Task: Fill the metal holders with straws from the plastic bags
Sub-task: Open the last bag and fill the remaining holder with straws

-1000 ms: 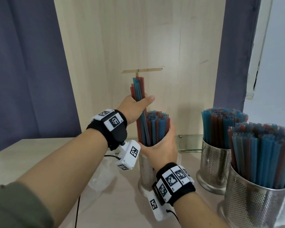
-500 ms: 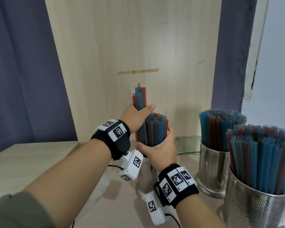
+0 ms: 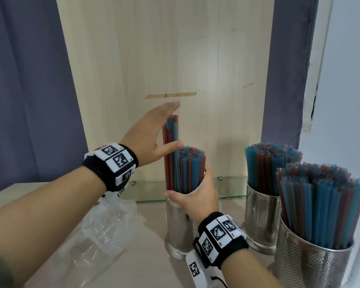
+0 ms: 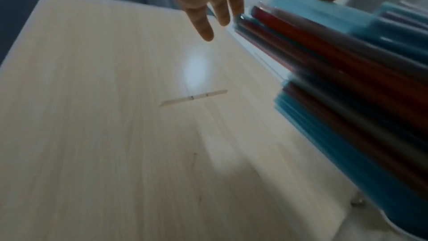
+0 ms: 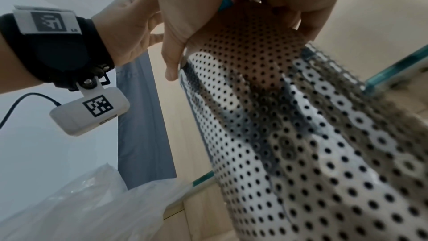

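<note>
Your right hand (image 3: pixel 196 197) wraps the straws (image 3: pixel 190 171) at the rim of the perforated metal holder (image 3: pixel 180 225) standing on the desk (image 3: pixel 146 265). Your left hand (image 3: pixel 152 135), fingers straight, lies flat beside the taller straws, gripping nothing. A crumpled plastic bag (image 3: pixel 104 227) lies left of the holder.

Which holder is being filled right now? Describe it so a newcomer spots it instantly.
Three perforated metal holders stand on the wooden counter before the pale wood panel. The one being filled is leftmost, beside the crumpled plastic bag. Only it has a right hand wrapped round its rim and a few straws sticking above the rest.
</note>
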A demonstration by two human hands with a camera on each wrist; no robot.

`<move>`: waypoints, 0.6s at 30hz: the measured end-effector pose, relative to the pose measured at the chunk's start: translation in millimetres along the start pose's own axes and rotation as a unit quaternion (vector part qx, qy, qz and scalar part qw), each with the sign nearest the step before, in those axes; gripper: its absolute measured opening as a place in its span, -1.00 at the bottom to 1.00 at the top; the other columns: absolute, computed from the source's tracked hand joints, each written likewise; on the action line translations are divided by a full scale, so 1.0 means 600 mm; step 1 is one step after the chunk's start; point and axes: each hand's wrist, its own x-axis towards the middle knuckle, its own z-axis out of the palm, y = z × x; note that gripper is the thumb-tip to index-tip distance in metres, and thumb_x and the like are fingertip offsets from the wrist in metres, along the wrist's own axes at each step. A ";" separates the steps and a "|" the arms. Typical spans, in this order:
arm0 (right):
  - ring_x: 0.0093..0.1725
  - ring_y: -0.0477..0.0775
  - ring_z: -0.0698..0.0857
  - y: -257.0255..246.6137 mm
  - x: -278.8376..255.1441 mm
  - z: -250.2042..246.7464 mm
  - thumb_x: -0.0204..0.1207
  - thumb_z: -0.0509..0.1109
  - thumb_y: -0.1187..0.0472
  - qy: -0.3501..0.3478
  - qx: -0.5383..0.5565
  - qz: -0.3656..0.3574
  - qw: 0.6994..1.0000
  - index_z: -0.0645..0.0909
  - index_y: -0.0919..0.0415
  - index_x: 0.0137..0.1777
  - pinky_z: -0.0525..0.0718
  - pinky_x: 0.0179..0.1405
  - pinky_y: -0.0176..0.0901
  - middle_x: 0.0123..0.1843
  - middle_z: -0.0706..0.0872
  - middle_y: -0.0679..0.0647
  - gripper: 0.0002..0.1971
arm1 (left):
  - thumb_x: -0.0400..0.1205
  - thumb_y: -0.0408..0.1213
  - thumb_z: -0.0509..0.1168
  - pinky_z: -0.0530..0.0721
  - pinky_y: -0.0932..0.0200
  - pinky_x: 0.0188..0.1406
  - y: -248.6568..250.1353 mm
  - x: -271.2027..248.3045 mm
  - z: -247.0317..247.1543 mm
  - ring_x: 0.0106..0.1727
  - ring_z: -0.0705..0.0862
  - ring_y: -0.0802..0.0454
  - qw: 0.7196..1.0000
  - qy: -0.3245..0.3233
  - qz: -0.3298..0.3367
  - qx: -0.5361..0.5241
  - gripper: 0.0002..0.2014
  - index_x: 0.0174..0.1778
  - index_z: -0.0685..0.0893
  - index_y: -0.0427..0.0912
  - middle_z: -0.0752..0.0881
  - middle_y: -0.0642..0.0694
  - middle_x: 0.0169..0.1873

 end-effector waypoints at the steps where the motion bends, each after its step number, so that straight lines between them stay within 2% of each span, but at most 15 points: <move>1: 0.19 -0.29 0.62 0.000 0.000 -0.001 0.00 0.81 -0.04 -0.005 0.003 -0.003 1.000 0.15 -0.21 0.53 0.56 0.01 -0.47 0.20 0.57 -0.33 0.15 | 0.60 0.27 0.20 0.12 0.19 0.59 -0.002 -0.002 -0.002 0.66 0.23 0.02 0.999 -0.010 0.026 0.016 -0.18 0.69 0.20 -0.13 0.31 -0.09 0.64; 6: 0.26 -0.27 0.60 0.006 0.001 -0.003 -0.06 0.84 -0.03 -0.021 0.019 -0.016 0.999 0.16 -0.24 0.52 0.59 0.10 -0.40 0.24 0.56 -0.32 0.19 | 0.61 0.15 0.25 0.26 0.20 0.54 -0.005 -0.013 0.003 0.58 0.39 0.02 0.999 0.023 0.031 0.011 -0.30 0.61 0.38 -0.16 0.49 -0.10 0.53; 10: 0.29 -0.26 0.59 0.010 0.002 -0.002 -0.13 0.86 -0.06 -0.022 0.032 -0.025 0.999 0.18 -0.28 0.49 0.67 0.27 -0.19 0.26 0.57 -0.32 0.21 | 0.56 0.08 0.35 0.44 0.15 0.47 0.003 -0.010 0.000 0.45 0.53 0.03 0.999 0.036 0.013 -0.013 -0.33 0.54 0.47 -0.18 0.60 -0.08 0.43; 14: 0.31 -0.23 0.60 0.013 0.003 -0.003 -0.17 0.86 -0.07 -0.033 0.038 -0.023 0.998 0.17 -0.32 0.51 0.68 0.33 -0.06 0.28 0.57 -0.30 0.25 | 0.53 0.09 0.37 0.54 0.10 0.41 0.008 -0.026 0.003 0.38 0.60 0.04 0.998 0.033 -0.010 -0.049 -0.35 0.51 0.51 -0.14 0.63 -0.04 0.39; 18: 0.31 -0.20 0.60 0.014 0.003 -0.004 -0.15 0.86 -0.04 -0.038 0.031 -0.021 0.999 0.16 -0.29 0.52 0.68 0.32 -0.06 0.27 0.57 -0.29 0.25 | 0.52 0.12 0.35 0.55 0.18 0.35 0.008 -0.044 0.006 0.34 0.61 0.09 0.997 0.029 -0.029 -0.069 -0.33 0.52 0.51 -0.12 0.64 -0.02 0.37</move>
